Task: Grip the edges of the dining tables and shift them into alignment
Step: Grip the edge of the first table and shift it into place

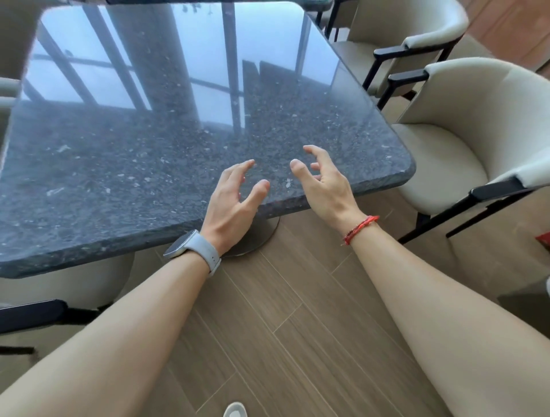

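Observation:
A dark speckled stone dining table point(125, 184) with rounded corners fills the upper left; its glossy top reflects window frames. Its near edge runs from the lower left up to the right corner. My left hand point(233, 199), with a grey watch on the wrist, hovers over the near edge, fingers spread and loosely bent, holding nothing. My right hand point(323, 181), with a red cord on the wrist, hovers just to the right over the same edge, fingers loosely curled, also empty. The edge of a second table point(208, 1) shows at the very top.
Two cream armchairs with black frames stand to the right, one near point(464, 140) and one farther back point(398, 35). Another cream chair point(59, 291) sits tucked under the table at the lower left. A round metal table base point(256, 241) rests on the wood-plank floor point(297, 327).

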{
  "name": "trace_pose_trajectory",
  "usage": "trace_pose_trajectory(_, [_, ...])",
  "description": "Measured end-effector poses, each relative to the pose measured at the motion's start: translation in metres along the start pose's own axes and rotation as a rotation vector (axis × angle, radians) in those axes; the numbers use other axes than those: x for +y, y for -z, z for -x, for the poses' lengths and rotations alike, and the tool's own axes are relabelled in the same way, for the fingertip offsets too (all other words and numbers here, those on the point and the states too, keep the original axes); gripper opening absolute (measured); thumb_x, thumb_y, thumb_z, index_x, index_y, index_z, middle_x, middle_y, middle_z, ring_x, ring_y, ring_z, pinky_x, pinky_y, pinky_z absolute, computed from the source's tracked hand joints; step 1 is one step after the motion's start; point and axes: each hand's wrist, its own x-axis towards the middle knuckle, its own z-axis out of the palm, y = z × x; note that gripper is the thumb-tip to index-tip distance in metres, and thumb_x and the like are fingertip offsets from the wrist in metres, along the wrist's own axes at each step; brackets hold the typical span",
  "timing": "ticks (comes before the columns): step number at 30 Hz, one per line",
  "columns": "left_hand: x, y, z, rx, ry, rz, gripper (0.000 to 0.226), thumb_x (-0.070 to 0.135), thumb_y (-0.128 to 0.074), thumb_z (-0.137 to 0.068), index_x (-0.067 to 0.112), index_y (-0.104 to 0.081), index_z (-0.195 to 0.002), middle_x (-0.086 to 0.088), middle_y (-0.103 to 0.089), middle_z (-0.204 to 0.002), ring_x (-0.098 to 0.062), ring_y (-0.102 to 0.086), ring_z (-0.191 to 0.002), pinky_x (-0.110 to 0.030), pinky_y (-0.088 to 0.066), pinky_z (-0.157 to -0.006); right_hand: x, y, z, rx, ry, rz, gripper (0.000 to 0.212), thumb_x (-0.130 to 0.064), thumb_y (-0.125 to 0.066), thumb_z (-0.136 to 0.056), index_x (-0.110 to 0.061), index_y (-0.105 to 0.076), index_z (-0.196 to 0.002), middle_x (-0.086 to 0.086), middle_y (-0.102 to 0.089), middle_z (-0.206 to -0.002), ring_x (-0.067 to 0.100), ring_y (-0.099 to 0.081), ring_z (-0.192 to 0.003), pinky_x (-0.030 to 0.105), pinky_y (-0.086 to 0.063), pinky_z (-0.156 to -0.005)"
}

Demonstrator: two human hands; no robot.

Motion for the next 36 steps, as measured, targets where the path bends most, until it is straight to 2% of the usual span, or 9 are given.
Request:
trace_pose_trajectory(3, [0.013, 0.018, 0.019, 0.056, 0.021, 0.077, 0.067, 0.059, -0.045, -0.090, 0.029, -0.048, -0.149, 0.008, -0.046, -0.149, 0.006, -0.051, -0.119, -0.011, -0.041, -0.101, -0.013, 0.006, 0.016, -0.030, 0.017, -0.049, 0.049, -0.055, -0.049, -0.100, -0.039, -0.044, -0.146, 0.002, -0.055, -0.139, 0.015, -0.052, -0.124, 0.022, -0.037, -0.086])
trace_pose_trajectory(6, [0.024, 0.039, 0.038, 0.094, 0.027, 0.106, 0.069, 0.068, -0.041, -0.085, 0.035, -0.050, -0.145, 0.013, -0.048, -0.145, 0.017, -0.050, -0.117, -0.036, -0.044, -0.113, -0.028, 0.011, 0.028, -0.050, 0.034, -0.099, 0.046, -0.054, -0.048, -0.101, -0.040, -0.045, -0.145, 0.001, -0.056, -0.138, 0.014, -0.052, -0.121, 0.018, -0.036, -0.082])
trace_pose_trajectory(9, [0.033, 0.061, 0.054, 0.146, 0.042, 0.087, 0.069, 0.069, -0.040, -0.084, 0.038, -0.050, -0.145, 0.011, -0.049, -0.147, 0.011, -0.051, -0.121, -0.044, -0.045, -0.112, -0.045, 0.007, 0.036, -0.097, 0.059, -0.127, 0.046, -0.054, -0.047, -0.102, -0.039, -0.045, -0.145, 0.002, -0.058, -0.137, 0.015, -0.053, -0.122, 0.028, -0.036, -0.092])
trace_pose_trajectory(17, [0.029, 0.108, 0.102, 0.263, 0.090, 0.030, 0.069, 0.066, -0.043, -0.087, 0.033, -0.049, -0.148, 0.010, -0.048, -0.148, -0.003, -0.051, -0.129, -0.036, -0.042, -0.114, -0.086, -0.033, 0.058, -0.222, 0.149, -0.167, 0.049, -0.059, -0.048, -0.097, -0.038, -0.046, -0.142, 0.002, -0.059, -0.135, 0.017, -0.053, -0.126, 0.031, -0.038, -0.096])
trace_pose_trajectory(22, [0.008, 0.156, 0.125, 0.336, 0.114, -0.050, 0.062, 0.056, -0.044, -0.092, 0.029, -0.049, -0.148, 0.010, -0.043, -0.155, -0.009, -0.042, -0.142, -0.001, -0.034, -0.094, -0.108, -0.070, 0.070, -0.266, 0.184, -0.120, 0.058, -0.066, -0.047, -0.091, -0.039, -0.046, -0.143, 0.001, -0.058, -0.138, 0.018, -0.055, -0.124, 0.035, -0.043, -0.100])
trace_pose_trajectory(25, [-0.011, 0.189, 0.134, 0.366, 0.123, -0.079, 0.062, 0.054, -0.044, -0.092, 0.028, -0.049, -0.148, 0.009, -0.041, -0.157, -0.010, -0.041, -0.142, 0.006, -0.030, -0.086, -0.123, -0.099, 0.082, -0.271, 0.187, -0.102, 0.063, -0.070, -0.045, -0.087, -0.041, -0.047, -0.142, 0.001, -0.058, -0.138, 0.018, -0.056, -0.124, 0.037, -0.043, -0.104])
trace_pose_trajectory(28, [-0.035, 0.214, 0.144, 0.319, 0.114, -0.118, 0.068, 0.062, -0.044, -0.091, 0.028, -0.048, -0.150, 0.007, -0.039, -0.160, -0.009, -0.035, -0.147, -0.022, -0.033, -0.117, -0.134, -0.130, 0.098, -0.253, 0.178, -0.088, 0.060, -0.065, -0.046, -0.091, -0.038, -0.047, -0.143, 0.002, -0.057, -0.140, 0.018, -0.054, -0.126, 0.037, -0.042, -0.105])
trace_pose_trajectory(30, [-0.050, 0.227, 0.154, 0.282, 0.133, -0.149, 0.075, 0.069, -0.042, -0.088, 0.028, -0.048, -0.150, 0.005, -0.038, -0.161, -0.010, -0.032, -0.150, -0.045, -0.031, -0.122, -0.139, -0.150, 0.111, -0.263, 0.174, -0.052, 0.054, -0.062, -0.048, -0.095, -0.038, -0.046, -0.144, 0.003, -0.055, -0.142, 0.019, -0.052, -0.129, 0.038, -0.041, -0.108])
trace_pose_trajectory(36, [-0.076, 0.254, 0.158, 0.282, 0.181, -0.223, 0.084, 0.074, -0.038, -0.083, 0.025, -0.049, -0.150, 0.002, -0.039, -0.162, -0.015, -0.029, -0.152, -0.045, -0.025, -0.125, -0.141, -0.183, 0.124, -0.322, 0.220, 0.154, 0.057, -0.062, -0.049, -0.097, -0.038, -0.041, -0.148, 0.005, -0.050, -0.147, 0.022, -0.045, -0.136, 0.039, -0.038, -0.109])
